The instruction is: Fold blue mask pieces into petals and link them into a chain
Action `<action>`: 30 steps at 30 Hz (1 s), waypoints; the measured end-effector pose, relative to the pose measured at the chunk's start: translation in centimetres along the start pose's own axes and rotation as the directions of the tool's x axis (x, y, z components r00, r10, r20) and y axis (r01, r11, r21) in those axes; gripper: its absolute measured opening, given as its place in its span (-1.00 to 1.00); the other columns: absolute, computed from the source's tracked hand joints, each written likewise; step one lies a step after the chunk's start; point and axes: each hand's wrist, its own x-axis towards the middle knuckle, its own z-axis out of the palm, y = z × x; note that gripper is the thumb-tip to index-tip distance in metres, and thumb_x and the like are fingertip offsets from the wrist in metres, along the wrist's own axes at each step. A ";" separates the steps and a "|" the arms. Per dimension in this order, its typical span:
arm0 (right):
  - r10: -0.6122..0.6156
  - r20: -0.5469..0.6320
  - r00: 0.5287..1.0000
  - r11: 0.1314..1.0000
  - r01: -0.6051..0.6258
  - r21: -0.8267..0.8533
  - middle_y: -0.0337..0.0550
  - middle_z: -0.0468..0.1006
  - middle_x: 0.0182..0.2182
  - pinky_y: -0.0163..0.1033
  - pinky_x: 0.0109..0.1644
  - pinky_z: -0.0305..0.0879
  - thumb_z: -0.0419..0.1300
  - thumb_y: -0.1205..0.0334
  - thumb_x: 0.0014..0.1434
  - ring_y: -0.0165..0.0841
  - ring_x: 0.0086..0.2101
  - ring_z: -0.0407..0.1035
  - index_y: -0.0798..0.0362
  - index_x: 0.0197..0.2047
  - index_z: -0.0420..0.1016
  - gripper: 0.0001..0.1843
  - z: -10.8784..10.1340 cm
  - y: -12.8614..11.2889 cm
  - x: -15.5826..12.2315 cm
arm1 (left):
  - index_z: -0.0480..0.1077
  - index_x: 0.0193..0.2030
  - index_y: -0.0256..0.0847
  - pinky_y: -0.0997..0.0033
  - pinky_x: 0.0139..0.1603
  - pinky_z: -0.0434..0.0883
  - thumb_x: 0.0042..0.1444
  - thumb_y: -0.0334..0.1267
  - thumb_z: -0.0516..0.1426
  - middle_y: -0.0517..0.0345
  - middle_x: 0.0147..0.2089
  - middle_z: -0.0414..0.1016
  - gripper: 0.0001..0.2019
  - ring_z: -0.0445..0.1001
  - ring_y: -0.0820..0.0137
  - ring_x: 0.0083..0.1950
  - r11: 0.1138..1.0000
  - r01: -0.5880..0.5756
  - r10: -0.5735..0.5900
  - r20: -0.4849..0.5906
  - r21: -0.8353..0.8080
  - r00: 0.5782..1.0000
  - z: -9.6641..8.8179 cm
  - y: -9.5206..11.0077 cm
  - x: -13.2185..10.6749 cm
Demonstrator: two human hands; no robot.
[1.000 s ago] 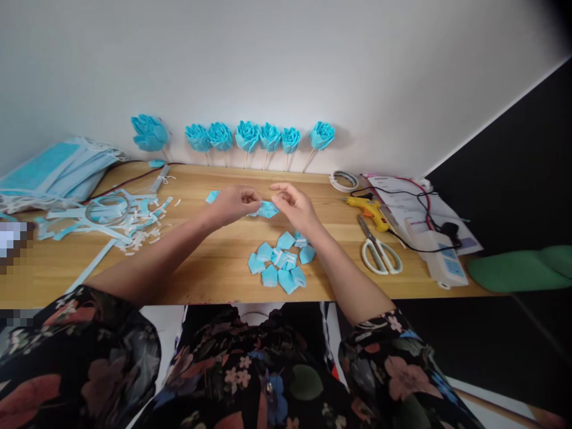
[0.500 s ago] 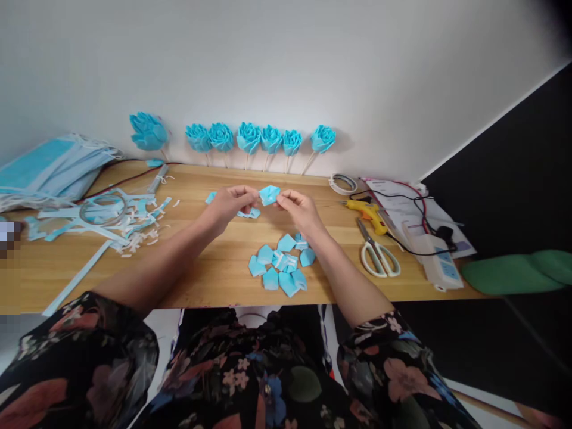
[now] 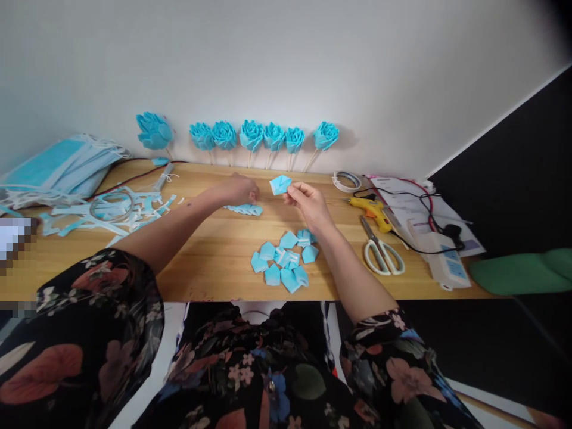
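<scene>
My right hand (image 3: 307, 202) pinches a folded blue petal piece (image 3: 280, 185) and holds it just above the wooden table (image 3: 214, 262). My left hand (image 3: 241, 189) reaches to the left of it, fingers curled, right over a small stack of blue pieces (image 3: 245, 209) lying on the table; whether it grips anything is hidden. A cluster of several folded blue petals (image 3: 285, 261) lies near the front edge, below my right wrist.
Several finished blue paper roses (image 3: 250, 134) on sticks lean against the wall. Blue face masks (image 3: 53, 170) and cut scraps (image 3: 111, 208) lie at left. A tape roll (image 3: 345, 180), yellow glue gun (image 3: 370, 208), scissors (image 3: 379, 253) and a power strip (image 3: 447, 259) sit at right.
My left hand let go of the blue piece and moved left and away towards the small stack. My right hand kept the piece and lifted it slightly.
</scene>
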 end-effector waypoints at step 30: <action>0.159 0.419 0.894 0.927 0.011 -0.374 -0.24 0.55 -0.47 -0.27 -0.22 0.27 0.29 -0.03 0.08 -0.42 -0.41 0.37 0.06 -0.39 0.52 -0.70 -0.3 -0.9 -1.2 | 0.54 -0.10 -0.22 0.46 -0.34 0.35 -0.01 -0.29 0.21 0.07 -0.28 0.63 -0.70 0.51 0.33 -0.31 0.799 -0.125 0.148 -0.009 -0.589 0.989 -0.5 0.2 -4.3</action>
